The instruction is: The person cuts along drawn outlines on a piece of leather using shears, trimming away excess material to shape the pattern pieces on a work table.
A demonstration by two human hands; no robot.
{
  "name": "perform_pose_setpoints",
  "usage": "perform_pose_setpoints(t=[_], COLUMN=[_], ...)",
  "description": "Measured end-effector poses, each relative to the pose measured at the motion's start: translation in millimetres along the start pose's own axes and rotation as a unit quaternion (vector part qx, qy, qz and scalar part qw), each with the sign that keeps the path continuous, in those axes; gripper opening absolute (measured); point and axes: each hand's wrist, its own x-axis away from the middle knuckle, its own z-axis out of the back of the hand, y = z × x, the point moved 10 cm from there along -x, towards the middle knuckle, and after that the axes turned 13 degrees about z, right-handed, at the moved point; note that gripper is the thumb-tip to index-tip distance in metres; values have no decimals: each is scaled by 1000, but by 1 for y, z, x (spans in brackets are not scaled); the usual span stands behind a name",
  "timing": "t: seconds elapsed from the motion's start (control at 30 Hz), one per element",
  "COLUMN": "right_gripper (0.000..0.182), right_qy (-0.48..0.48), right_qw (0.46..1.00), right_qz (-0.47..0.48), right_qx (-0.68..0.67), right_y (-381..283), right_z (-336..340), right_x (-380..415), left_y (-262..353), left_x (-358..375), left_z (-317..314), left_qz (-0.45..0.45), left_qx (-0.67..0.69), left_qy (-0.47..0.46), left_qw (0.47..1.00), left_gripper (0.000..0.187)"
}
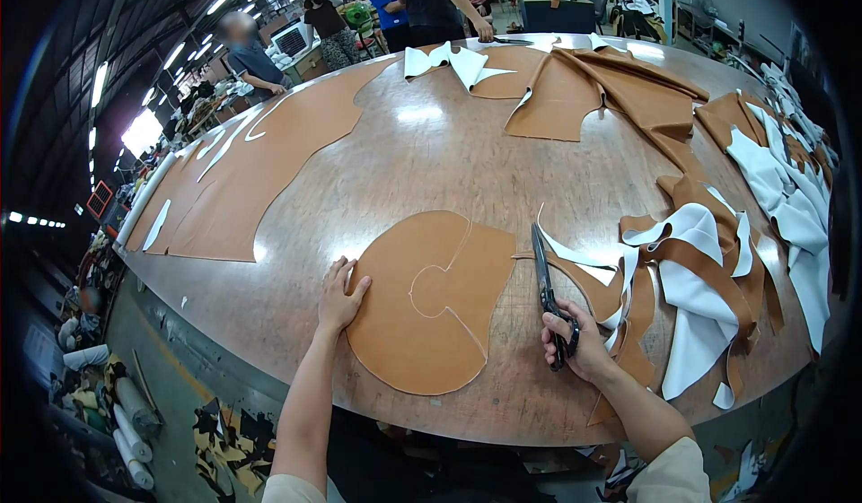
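Workshop table (431, 153): left hand (339, 295) flat, steadying tan leather piece (431, 301); right hand (575, 346) gripping closed shears (546, 292).

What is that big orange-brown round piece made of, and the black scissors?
The orange-brown rounded cut piece looks like leather or faux leather: smooth, matte, lying flat, and nearby scraps show a white backing. The black scissors in the right hand seem to be dark metal with long blades. The left hand presses on the piece's edge.

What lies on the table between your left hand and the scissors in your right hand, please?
In the head view, the rounded tan leather piece lies between the left hand and the scissors.
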Motion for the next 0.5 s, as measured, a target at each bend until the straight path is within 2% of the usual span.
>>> perform_pose_setpoints(t=[0.2, 0.33, 0.37, 0.43, 0.5], right_gripper=[42, 46, 46, 47, 49], right_qy=[2, -11, -6, 0, 1], right_qw=[1000, 1000, 1000, 1000, 1000], right_qz=[-8, -7, -8, -15, -13], right_qx=[0, -8, -11, -17, -15], right_y=[5, 2, 2, 4, 5], right_z=[4, -1, 0, 2, 3], right_x=[-2, -1, -1, -2, -2], left_y=[5, -18, -35, -61, -68], left_x=[4, -7, -11, -13, -5], left_z=[4, -1, 1, 0, 7], left_qz=[-18, -28, 22, 109, 122], left_qx=[-6, 45, 158, 358, 392], left_qy=[32, 45, 43, 22, 65], left_qw=[999, 998, 986, 927, 909], left_gripper=[59, 59, 54, 51, 54])
